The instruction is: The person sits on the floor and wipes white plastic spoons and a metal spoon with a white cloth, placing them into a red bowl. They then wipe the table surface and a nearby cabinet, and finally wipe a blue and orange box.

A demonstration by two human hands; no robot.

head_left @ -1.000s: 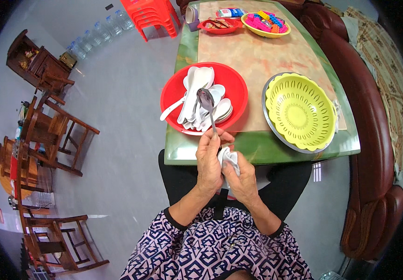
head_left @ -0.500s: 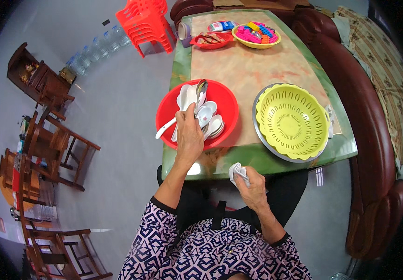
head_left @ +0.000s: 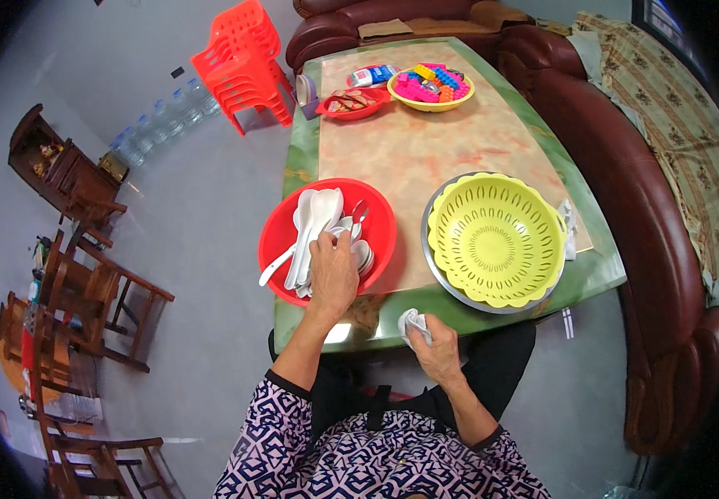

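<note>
My left hand (head_left: 333, 273) reaches over the near part of a red basin (head_left: 380, 268), its fingers curled down among white spoons. What the fingertips grip, if anything, is hidden. Beside them lies a metal spoon (head_left: 360, 211), its bowl toward the far right of the basin. Large white serving spoons (head_left: 323, 213) lean on the left side, one handle (head_left: 276, 264) sticking out over the rim. Smaller white spoons (head_left: 363, 254) sit stacked to the right of the fingers. Close to the table's front edge, my right hand (head_left: 440, 352) is closed around a crumpled white cloth (head_left: 414, 325).
On the table (head_left: 426, 158), a yellow-green colander (head_left: 492, 241) rests in a grey basin (head_left: 441, 279), with a whitish cloth (head_left: 570, 224) beside it. Farther back are a yellow bowl of toy bricks (head_left: 432, 90) and a red dish (head_left: 353, 104). A brown sofa (head_left: 600, 166) lines the right.
The metal spoon has gone from standing up beside my left hand to lying lower and farther right in the basin. My right hand keeps the cloth. The whole view has shifted slightly.
</note>
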